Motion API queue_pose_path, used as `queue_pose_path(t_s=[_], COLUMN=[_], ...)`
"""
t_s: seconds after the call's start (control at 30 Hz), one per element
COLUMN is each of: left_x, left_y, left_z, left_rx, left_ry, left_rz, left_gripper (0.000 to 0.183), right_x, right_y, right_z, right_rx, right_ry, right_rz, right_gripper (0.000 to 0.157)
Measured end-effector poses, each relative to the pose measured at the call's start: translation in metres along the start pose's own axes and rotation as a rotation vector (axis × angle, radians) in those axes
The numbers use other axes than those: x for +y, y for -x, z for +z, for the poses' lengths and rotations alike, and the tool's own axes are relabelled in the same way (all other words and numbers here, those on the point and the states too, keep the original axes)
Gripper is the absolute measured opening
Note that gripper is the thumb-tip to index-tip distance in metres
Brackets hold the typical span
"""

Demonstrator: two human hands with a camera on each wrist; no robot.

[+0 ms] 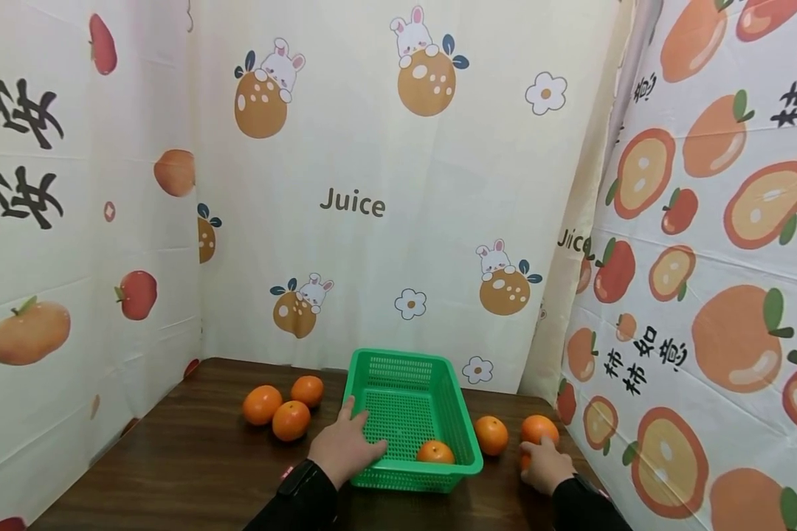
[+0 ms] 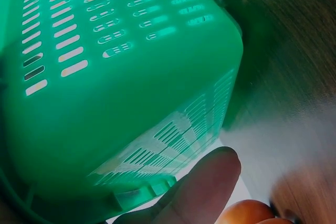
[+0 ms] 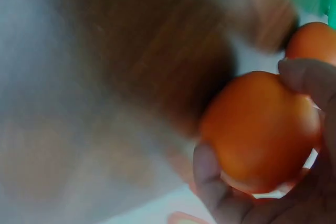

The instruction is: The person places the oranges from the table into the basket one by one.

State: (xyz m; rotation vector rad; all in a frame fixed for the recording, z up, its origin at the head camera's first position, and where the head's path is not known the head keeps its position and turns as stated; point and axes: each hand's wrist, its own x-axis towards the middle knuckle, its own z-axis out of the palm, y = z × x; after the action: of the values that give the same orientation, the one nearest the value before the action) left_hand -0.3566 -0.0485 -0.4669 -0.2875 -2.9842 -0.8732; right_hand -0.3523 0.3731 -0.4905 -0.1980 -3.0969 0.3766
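A green plastic basket (image 1: 466, 413) stands on the table with one orange (image 1: 435, 451) inside at its near right. My left hand (image 1: 347, 451) rests at the basket's near left corner, fingers spread and mostly straight. In the left wrist view one finger (image 2: 207, 187) lies outside the slotted basket wall (image 2: 131, 93). My right hand (image 1: 548, 466), right of the basket, pinches an orange (image 3: 257, 129) between thumb and fingers. From the head view the fingers mostly hide this orange. Another orange (image 1: 539, 426) sits just behind that hand, and one more (image 1: 491, 435) sits beside the basket.
Left of the basket, three oranges (image 1: 291, 421) form a group on the dark wooden table (image 1: 173, 457). Fruit-printed cloth hangs at the back (image 1: 352, 243) and on both sides, with the right cloth (image 1: 671, 457) close to my right hand.
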Motion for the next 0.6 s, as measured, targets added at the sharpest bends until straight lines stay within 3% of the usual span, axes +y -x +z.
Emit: queue_pose_path(t_s=[0.23, 0.6], left_x=[0.001, 0.002], left_y=[-0.001, 0.003], left_z=[0.001, 0.000], left_rx=[0.002, 0.003], left_ry=[-0.011, -0.005], left_rz=[-0.006, -0.007], left_gripper=[0.080, 0.079], right_x=[0.025, -0.006], right_y=[-0.016, 0.007], right_z=[0.020, 0.000], right_rx=[0.012, 0.019], right_ry=[0.017, 0.045], right_rz=[-0.068, -0.085], right_gripper=[0.055, 0.062])
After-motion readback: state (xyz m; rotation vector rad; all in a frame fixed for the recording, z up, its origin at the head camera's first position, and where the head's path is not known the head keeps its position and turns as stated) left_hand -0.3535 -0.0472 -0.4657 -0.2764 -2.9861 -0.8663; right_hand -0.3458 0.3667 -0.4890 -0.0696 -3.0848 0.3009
